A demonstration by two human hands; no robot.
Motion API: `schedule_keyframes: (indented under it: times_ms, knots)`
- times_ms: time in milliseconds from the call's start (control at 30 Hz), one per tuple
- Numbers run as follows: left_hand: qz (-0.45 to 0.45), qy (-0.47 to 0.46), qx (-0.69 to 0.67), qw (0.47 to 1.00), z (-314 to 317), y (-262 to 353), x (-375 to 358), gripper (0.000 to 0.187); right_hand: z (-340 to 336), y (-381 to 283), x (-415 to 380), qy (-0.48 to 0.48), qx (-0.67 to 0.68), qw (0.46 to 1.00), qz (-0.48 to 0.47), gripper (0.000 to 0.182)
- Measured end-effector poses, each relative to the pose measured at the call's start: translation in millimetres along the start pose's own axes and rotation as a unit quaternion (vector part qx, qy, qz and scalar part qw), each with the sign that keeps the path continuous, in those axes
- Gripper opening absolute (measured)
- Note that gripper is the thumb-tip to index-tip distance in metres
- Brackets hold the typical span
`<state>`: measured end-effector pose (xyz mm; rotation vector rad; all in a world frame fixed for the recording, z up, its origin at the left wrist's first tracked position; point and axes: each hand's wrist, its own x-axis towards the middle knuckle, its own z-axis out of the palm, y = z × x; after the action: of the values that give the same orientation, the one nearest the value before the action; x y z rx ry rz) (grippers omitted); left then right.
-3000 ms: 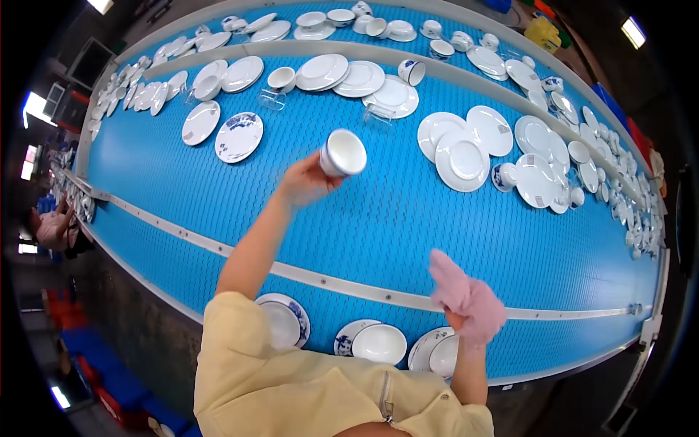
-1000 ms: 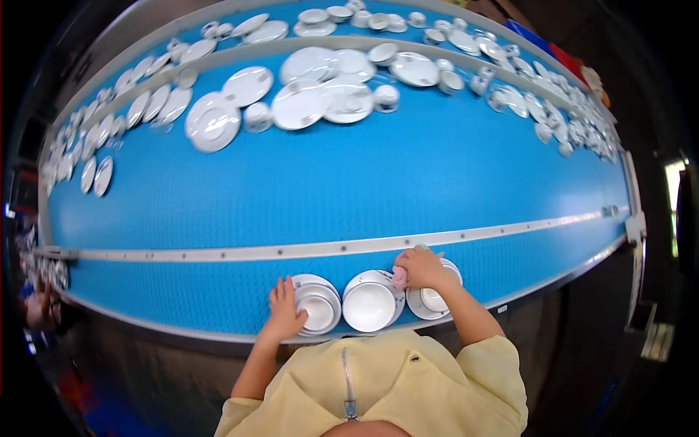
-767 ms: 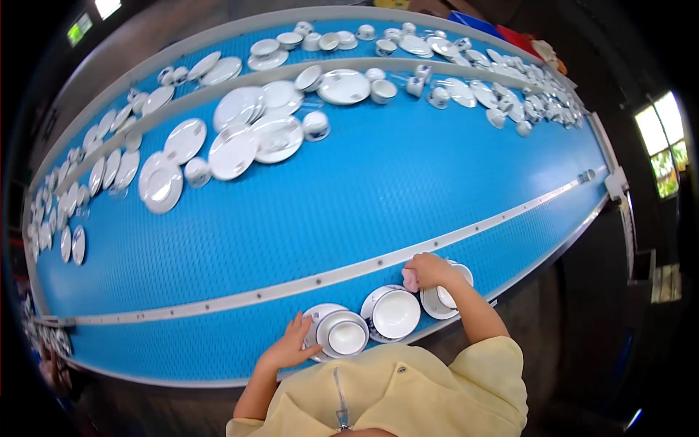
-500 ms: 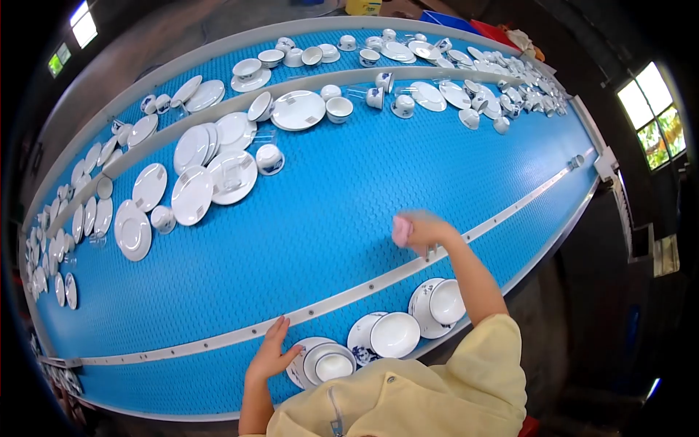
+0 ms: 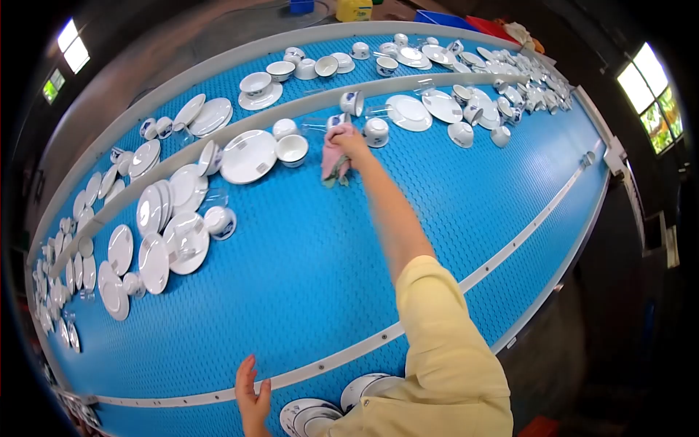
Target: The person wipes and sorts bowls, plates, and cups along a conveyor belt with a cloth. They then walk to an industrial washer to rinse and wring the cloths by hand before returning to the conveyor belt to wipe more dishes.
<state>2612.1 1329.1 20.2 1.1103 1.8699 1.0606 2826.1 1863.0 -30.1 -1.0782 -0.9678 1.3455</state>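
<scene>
Stretched out to the middle lane of the blue belt, my right hand (image 5: 348, 143) grips a pink cloth (image 5: 334, 164) that hangs below the fingers. Just behind it a blue-and-white cup (image 5: 337, 121) is partly hidden by the hand; whether the fingers touch it I cannot tell. A white bowl (image 5: 292, 149) sits to the left, an upturned cup (image 5: 376, 132) to the right. My left hand (image 5: 253, 393) is at the near rail (image 5: 291, 376), fingers apart and empty. Stacked plates and bowls (image 5: 309, 415) lie beside it, partly cut off by my body.
White plates, bowls and cups line the middle lane, among them a large plate (image 5: 248, 156) and an oval plate (image 5: 409, 113). A divider (image 5: 175, 159) separates them from the far lane. Blue (image 5: 445, 20) and red (image 5: 495, 30) bins stand behind the belt.
My right hand has reached forward and left with the cloth, from near the rail to the cups. The dishes in the middle lane have shifted left in view. My left hand appears lower and farther left.
</scene>
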Motion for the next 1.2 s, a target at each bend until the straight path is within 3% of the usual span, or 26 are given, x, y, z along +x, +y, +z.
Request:
schedule_keyframes:
  times_ms: [67,100,133,167,200,233,267,300,333,400,433,500,533,567,633,667,700,733,833,900,967,1033,1100,1133,1167,1200]
  knots:
    - [0.011,-0.018,-0.078,0.997,17,17,16,0.048,-14,19,23,-0.144,-0.079,0.983,-0.088,0.038]
    - [0.021,-0.029,-0.16,0.986,26,27,24,0.05,-19,12,13,-0.139,-0.08,0.983,-0.083,0.038]
    - [0.016,-0.035,-0.16,0.986,38,42,33,0.05,-21,-9,-17,-0.142,-0.146,0.979,-0.025,0.023]
    - [0.005,-0.063,-0.291,0.955,53,62,46,0.054,-23,-33,-49,-0.145,-0.209,0.967,0.03,0.011]
    - [-0.004,-0.087,-0.417,0.905,68,79,58,0.059,-31,-50,-87,-0.237,-0.162,0.956,0.068,0.013]
    - [-0.002,-0.088,-0.417,0.905,83,91,70,0.059,-43,-34,-104,-0.363,-0.226,0.9,-0.087,0.014]
    - [-0.021,-0.154,-0.525,0.836,99,102,80,0.063,-51,-60,-152,-0.374,-0.19,0.907,0.035,0.025]
    - [-0.042,-0.218,-0.623,0.75,113,106,84,0.069,-67,-10,-167,-0.458,-0.128,0.879,0.044,0.045]
    - [-0.044,-0.219,-0.621,0.751,128,103,84,0.069,-79,-45,-203,-0.483,-0.143,0.864,0.007,0.054]
    - [-0.256,-0.109,-0.546,0.791,161,92,88,0.072,-105,-101,-245,-0.503,-0.157,0.849,-0.031,0.064]
    - [-0.257,-0.111,-0.544,0.791,172,91,80,0.072,-116,-109,-254,-0.496,-0.148,0.851,-0.09,0.068]
    - [-0.199,-0.18,-0.51,0.817,191,89,57,0.074,-127,-125,-269,-0.485,-0.135,0.85,-0.152,0.071]
    - [-0.106,-0.185,-0.479,0.851,204,99,50,0.076,-127,-133,-279,-0.493,-0.21,0.805,-0.253,0.071]
    - [-0.113,-0.172,-0.479,0.853,212,99,49,0.076,-124,-135,-292,-0.499,-0.276,0.744,-0.348,0.071]
    - [-0.089,-0.148,-0.371,0.912,223,86,51,0.071,-120,-120,-319,-0.496,-0.293,0.733,-0.361,0.071]
    - [-0.089,-0.128,-0.372,0.915,223,87,48,0.071,-120,-121,-328,-0.467,-0.317,0.745,-0.355,0.069]
    - [-0.027,-0.128,-0.338,0.932,226,95,45,0.068,-121,-128,-331,-0.441,-0.339,0.758,-0.341,0.068]
    - [0.046,-0.127,-0.3,0.944,228,99,44,0.065,-128,-134,-326,-0.458,-0.328,0.749,-0.348,0.068]
    - [0.055,-0.149,-0.383,0.91,232,146,19,0.061,-156,-157,-304,-0.594,-0.177,0.728,-0.292,0.066]
    - [-0.001,-0.146,-0.397,0.906,240,152,14,0.062,-162,-167,-305,-0.466,-0.288,0.743,-0.386,0.063]
    - [-0.053,-0.145,-0.413,0.898,252,161,5,0.064,-161,-169,-317,-0.467,-0.347,0.701,-0.412,0.062]
    - [0.015,-0.101,-0.203,0.974,274,172,-4,0.066,-167,-166,-320,-0.456,-0.409,0.658,-0.438,0.061]
    - [0.034,-0.027,-0.175,0.984,292,192,-17,0.066,-186,-151,-311,-0.466,-0.395,0.75,-0.254,0.05]
    - [0.058,0.033,-0.141,0.988,299,199,-22,0.067,-194,-133,-310,-0.474,-0.393,0.747,-0.249,0.05]
    - [0.045,0.035,-0.142,0.988,302,209,-21,0.067,-199,-118,-308,-0.436,-0.279,0.85,-0.092,0.047]
    - [0.211,0.114,-0.011,0.971,308,212,-17,0.066,-203,-113,-313,-0.374,-0.155,0.912,0.067,0.044]
